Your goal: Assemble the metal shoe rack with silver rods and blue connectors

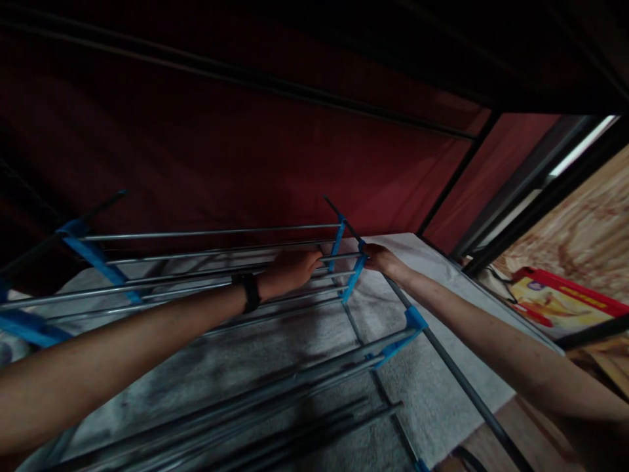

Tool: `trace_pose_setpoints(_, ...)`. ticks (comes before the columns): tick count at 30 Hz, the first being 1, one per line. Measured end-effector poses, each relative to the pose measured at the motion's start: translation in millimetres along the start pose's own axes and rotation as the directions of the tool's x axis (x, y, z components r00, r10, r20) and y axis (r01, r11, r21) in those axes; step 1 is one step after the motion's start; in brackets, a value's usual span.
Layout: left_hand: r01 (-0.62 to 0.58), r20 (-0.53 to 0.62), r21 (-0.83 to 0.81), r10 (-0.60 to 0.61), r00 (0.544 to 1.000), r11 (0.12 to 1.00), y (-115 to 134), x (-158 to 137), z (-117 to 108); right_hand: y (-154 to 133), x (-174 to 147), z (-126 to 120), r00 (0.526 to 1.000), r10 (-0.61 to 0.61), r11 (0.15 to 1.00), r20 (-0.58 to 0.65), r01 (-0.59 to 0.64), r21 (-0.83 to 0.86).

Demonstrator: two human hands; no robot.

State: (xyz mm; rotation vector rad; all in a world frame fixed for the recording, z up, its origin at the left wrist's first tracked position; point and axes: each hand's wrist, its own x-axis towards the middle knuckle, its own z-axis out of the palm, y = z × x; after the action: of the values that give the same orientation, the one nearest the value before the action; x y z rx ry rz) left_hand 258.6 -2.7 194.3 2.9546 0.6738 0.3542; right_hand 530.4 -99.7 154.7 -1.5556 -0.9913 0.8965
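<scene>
A rack of thin metal tubes with blue plastic connectors lies before me. My left hand [292,272], with a black band on the wrist, is closed around a metal tube [339,257] close to its right end. That end meets a blue connector [354,278], and my right hand [382,258] grips this connector from the right side. The connector sits on a dark side pole [457,367] that runs down toward me. Nearer, another blue connector [415,319] joins further tubes to the same pole. My right fingertips are partly hidden behind the joint.
Several loose tubes [339,426] lie in front on a pale cloth-like surface [432,393]. A dark red fabric wall [255,157] with a black frame stands behind. At the right is a red and yellow box [565,295] beyond a black bar.
</scene>
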Motion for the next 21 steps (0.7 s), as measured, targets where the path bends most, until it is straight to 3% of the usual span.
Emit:
trace_pose_setpoints(6, -0.021, -0.006, 0.04, 0.021, 1.0, 0.999, 4, -3, 3, -5, -9, 7, 0.996, 0.007, 1.0, -0.09, -0.008, -0.018)
trace_pose_setpoints(21, -0.021, 0.023, 0.036, 0.02, 1.0, 0.999, 3, 1, 4, -13, -16, 10, 0.995, -0.011, 0.998, -0.101, 0.004, -0.066)
